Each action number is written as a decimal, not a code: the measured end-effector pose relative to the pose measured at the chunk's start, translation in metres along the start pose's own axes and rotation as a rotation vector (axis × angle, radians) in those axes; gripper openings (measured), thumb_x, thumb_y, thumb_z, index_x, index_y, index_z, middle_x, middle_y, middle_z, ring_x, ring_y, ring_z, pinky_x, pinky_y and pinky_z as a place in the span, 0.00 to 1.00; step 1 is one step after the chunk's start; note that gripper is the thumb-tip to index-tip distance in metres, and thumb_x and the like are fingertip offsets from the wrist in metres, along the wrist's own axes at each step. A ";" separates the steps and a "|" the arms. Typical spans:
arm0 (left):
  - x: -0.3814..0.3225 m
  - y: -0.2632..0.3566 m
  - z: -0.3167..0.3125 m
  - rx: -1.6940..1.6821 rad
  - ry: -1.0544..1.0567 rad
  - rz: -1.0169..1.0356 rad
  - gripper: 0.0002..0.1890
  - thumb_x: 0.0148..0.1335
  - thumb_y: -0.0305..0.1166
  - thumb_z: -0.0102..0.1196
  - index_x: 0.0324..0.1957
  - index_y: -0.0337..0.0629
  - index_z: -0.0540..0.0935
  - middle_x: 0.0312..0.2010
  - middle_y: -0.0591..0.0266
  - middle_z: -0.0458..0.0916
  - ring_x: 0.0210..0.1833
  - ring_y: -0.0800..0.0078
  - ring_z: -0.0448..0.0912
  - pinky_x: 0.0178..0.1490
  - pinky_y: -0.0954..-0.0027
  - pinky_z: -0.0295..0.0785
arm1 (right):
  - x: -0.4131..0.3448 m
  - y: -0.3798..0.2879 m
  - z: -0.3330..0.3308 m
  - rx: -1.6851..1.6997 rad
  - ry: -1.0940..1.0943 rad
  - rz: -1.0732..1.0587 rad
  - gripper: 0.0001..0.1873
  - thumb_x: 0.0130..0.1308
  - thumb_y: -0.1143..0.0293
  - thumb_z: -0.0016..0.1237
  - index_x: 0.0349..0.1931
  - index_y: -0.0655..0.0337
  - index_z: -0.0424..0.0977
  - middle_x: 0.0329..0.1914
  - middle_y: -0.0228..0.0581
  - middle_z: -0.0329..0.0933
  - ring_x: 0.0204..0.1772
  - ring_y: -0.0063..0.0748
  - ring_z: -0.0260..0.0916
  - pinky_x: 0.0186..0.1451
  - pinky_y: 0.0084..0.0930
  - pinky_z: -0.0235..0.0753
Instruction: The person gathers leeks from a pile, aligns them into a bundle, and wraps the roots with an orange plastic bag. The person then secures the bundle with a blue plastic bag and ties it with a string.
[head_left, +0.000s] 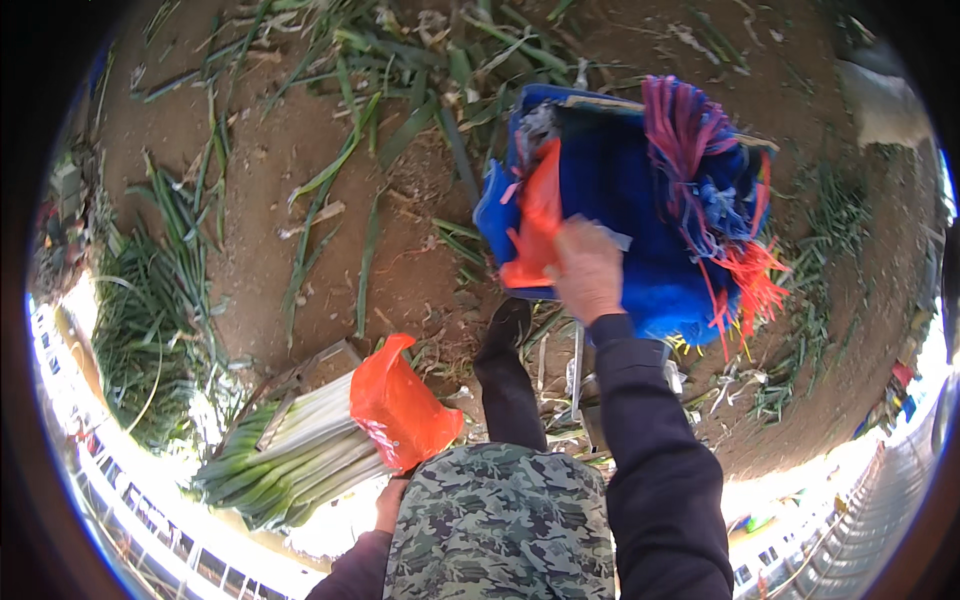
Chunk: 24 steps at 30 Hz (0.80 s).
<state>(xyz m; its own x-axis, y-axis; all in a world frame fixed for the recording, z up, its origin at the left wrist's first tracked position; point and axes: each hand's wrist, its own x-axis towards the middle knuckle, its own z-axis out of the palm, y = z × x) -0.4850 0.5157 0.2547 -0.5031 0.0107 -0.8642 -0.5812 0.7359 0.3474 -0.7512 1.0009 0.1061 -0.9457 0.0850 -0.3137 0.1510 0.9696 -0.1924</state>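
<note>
My right hand (589, 266), blurred, reaches over a blue-lined container (607, 180). Its fingers are at the edge of a stack of orange-red plastic bags (538, 217) on the container's left side; whether they grip one is unclear. To the lower left lies a bundle of leeks or large green onions (307, 450), with white stalks and green leaves. An orange-red plastic bag (405, 405) covers its white end. My left hand (388, 504) is beside the bundle near this bag, with its fingers partly hidden behind my camouflage apron (499, 525).
Bunches of purple-pink strips (686, 127) and red strips (750, 274) hang on the container's right side. Cut green leaves (150, 337) are heaped at the left, with more scattered over the dirt ground (262, 150). A wooden frame (300, 379) is beneath the bundle.
</note>
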 end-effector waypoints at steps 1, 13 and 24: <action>0.003 0.003 -0.003 0.020 0.004 0.046 0.13 0.63 0.33 0.64 0.49 0.45 0.86 0.45 0.56 0.86 0.51 0.60 0.85 0.55 0.64 0.76 | -0.011 -0.010 0.019 -0.149 -0.174 -0.111 0.31 0.61 0.58 0.62 0.64 0.56 0.73 0.73 0.47 0.69 0.79 0.54 0.59 0.79 0.57 0.57; -0.008 -0.043 -0.077 -0.100 0.021 0.038 0.09 0.60 0.21 0.63 0.43 0.35 0.86 0.36 0.60 0.87 0.40 0.74 0.86 0.47 0.71 0.81 | -0.214 0.029 0.038 0.464 0.374 0.737 0.41 0.52 0.61 0.71 0.65 0.70 0.72 0.69 0.61 0.72 0.75 0.58 0.64 0.79 0.46 0.61; -0.003 -0.016 0.011 -0.129 -0.062 -0.143 0.11 0.62 0.25 0.65 0.47 0.35 0.86 0.39 0.62 0.89 0.41 0.75 0.85 0.49 0.70 0.79 | -0.068 0.254 -0.045 0.437 0.468 0.470 0.24 0.64 0.67 0.61 0.60 0.65 0.79 0.73 0.59 0.68 0.74 0.57 0.67 0.77 0.40 0.66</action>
<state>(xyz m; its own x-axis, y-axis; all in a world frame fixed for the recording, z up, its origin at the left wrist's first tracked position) -0.4673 0.5116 0.2482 -0.3719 -0.0431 -0.9273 -0.7230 0.6400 0.2602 -0.6614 1.2513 0.1203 -0.7629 0.6448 -0.0474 0.5719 0.6388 -0.5146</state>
